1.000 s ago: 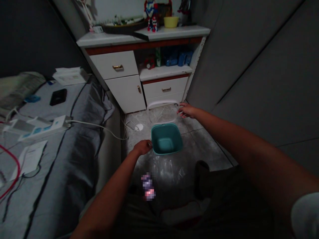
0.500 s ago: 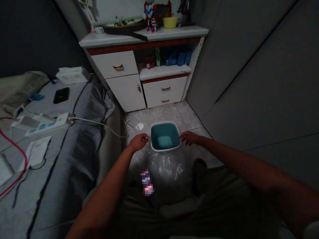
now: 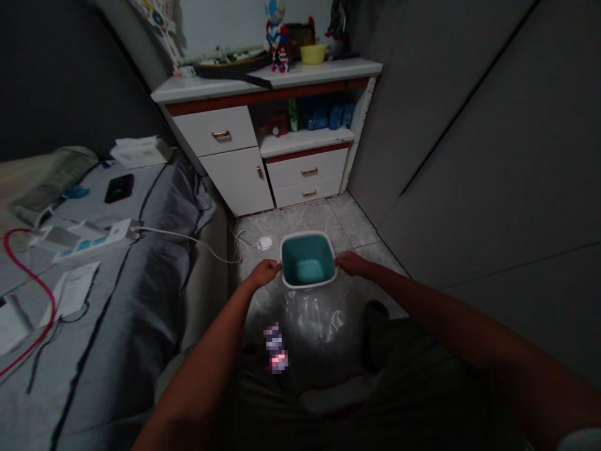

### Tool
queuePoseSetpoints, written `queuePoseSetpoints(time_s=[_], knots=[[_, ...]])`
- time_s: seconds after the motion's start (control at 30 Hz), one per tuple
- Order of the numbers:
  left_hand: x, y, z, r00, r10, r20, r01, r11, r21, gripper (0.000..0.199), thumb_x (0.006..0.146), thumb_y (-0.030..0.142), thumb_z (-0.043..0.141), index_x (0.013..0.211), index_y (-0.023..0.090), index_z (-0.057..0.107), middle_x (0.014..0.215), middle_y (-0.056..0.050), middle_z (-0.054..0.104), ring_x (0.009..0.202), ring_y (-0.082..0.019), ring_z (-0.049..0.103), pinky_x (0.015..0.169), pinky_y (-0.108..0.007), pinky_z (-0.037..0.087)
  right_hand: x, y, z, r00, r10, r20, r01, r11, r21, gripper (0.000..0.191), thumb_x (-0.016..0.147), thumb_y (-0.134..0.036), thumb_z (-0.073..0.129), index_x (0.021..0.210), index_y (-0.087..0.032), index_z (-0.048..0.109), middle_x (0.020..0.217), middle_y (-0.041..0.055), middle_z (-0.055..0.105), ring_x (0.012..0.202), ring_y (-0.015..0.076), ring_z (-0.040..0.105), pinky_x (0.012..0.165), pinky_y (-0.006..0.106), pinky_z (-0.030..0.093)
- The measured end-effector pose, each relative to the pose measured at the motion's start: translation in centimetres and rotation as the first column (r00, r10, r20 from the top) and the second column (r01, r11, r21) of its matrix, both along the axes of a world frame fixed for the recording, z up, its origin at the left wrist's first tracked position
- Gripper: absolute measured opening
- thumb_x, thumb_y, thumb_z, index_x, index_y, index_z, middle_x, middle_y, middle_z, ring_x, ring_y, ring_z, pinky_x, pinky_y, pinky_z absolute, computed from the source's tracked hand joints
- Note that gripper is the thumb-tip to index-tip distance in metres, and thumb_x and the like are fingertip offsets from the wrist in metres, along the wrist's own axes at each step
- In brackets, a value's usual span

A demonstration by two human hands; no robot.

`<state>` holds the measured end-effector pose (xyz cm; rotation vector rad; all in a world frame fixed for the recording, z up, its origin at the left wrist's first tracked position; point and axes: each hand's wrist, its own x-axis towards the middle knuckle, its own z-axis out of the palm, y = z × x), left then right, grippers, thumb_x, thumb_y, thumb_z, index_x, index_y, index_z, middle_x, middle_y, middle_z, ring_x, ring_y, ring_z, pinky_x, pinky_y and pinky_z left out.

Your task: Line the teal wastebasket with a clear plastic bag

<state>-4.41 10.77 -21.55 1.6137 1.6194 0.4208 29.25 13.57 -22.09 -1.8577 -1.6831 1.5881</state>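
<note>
A teal bin [image 3: 307, 257] with a white rim stands upright on the floor in front of me, and its inside looks bare. At the left side of the rim, my left hand [image 3: 265, 272] is closed, thumb and fingers pinched against the edge. My right hand [image 3: 352, 264] is closed at the opposite side of the rim, its fingertips partly hidden. Shiny clear plastic [image 3: 319, 316], like a bag or sheet, lies just on my side of the bin. How it joins the bin, or whether my fingers also touch it, I cannot tell.
To the left, a bed [image 3: 122, 300] holds a power strip [image 3: 98, 241], a phone [image 3: 119, 188] and a tissue pack [image 3: 141, 152]. A white cable [image 3: 188, 233] runs down to the floor. Ahead is a white cabinet [image 3: 239, 181]; grey panels [image 3: 493, 175] close off the right.
Both hands have closed in on the bin's rim, where the fingers were looser before. The view has tilted up slightly.
</note>
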Motion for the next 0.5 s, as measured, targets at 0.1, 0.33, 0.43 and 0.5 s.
queuePoseSetpoints(time_s=[0.1,0.33,0.43,0.5], knots=[[0.5,1.1,5.9,0.971,0.062,0.233,-0.085,0.992,0.092,0.075,0.084,0.094,0.038,0.056,0.025,0.035,0.054,0.002,0.04,0.055,-0.014,0.041,0.057,-0.03,0.04,-1.3,2.3,4.9,0.959,-0.119,-0.258,0.158,0.977,0.14,0.044,0.105,-0.054,0.049,0.075,-0.021,0.049,0.055,-0.0059,0.038,0.048,0.0091,0.036,0.046,0.019,0.03],[1.4,-5.0,25.1,0.748,-0.102,0.656,-0.045,0.978,0.203,0.086,0.081,0.102,0.005,0.058,0.025,0.036,0.057,-0.001,0.027,0.051,-0.016,0.033,0.051,-0.036,0.039,-2.0,0.7,21.9,0.699,0.167,-0.695,0.143,0.92,0.365,0.076,0.092,-0.094,0.011,0.062,-0.024,0.021,0.051,-0.006,0.014,0.044,0.0088,0.014,0.044,0.024,0.018],[1.3,-4.7,26.0,0.739,-0.085,0.668,0.001,0.992,0.124,0.092,0.075,0.105,-0.001,0.057,0.025,0.039,0.059,-0.001,0.025,0.051,-0.016,0.034,0.051,-0.035,0.038,-2.1,1.2,23.4,0.75,0.156,-0.643,0.109,0.929,0.352,0.084,0.08,-0.102,-0.006,0.063,-0.025,0.022,0.052,-0.0051,0.017,0.045,0.0089,0.018,0.047,0.025,0.026],[1.0,-1.9,23.0,0.757,0.052,0.652,-0.042,0.999,-0.031,0.092,0.069,0.107,-0.007,0.055,0.025,0.033,0.057,0.0,0.021,0.046,-0.013,0.031,0.046,-0.032,0.033,-2.3,3.4,20.9,0.823,0.033,-0.567,0.138,0.957,0.256,0.086,0.071,-0.106,-0.009,0.065,-0.026,0.021,0.052,-0.0058,0.016,0.045,0.0086,0.016,0.044,0.025,0.022]])
